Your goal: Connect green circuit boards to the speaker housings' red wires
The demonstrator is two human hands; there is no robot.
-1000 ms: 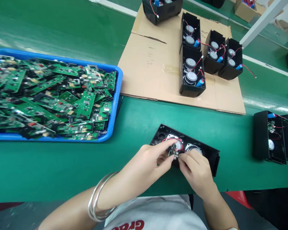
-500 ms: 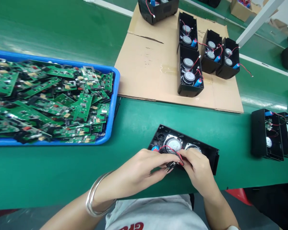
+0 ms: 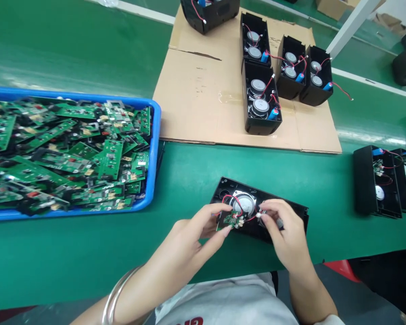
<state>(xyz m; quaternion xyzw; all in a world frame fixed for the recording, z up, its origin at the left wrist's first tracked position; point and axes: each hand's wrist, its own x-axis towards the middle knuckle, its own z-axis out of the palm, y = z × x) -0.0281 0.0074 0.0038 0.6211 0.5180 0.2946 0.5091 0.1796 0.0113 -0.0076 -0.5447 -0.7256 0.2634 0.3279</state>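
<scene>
A small green circuit board (image 3: pixel 229 220) is held between the thumb and fingers of my left hand (image 3: pixel 198 232). Close to its right, my right hand (image 3: pixel 286 230) pinches a small white connector (image 3: pixel 258 215) on a thin red wire (image 3: pixel 249 219). Both hands are over a black speaker housing (image 3: pixel 292 214), which lies on the green table. Inside the housing a round silver speaker (image 3: pixel 244 204) shows between my hands; a second one is mostly covered by my right fingers. Another red wire loops up from the housing to the board.
At the left stands a blue tray (image 3: pixel 155 158) heaped with circuit boards. Beyond the housing, a cardboard sheet (image 3: pixel 192 99) carries several black speaker boxes (image 3: pixel 262 128) with blue cylinders and loose wires. More black boxes (image 3: pixel 363 185) stand at the right. A white post (image 3: pixel 352 25) rises behind.
My left hand has turned, bringing the circuit board's green face into view. My right hand has moved slightly right, away from the left, with the white connector in its fingers.
</scene>
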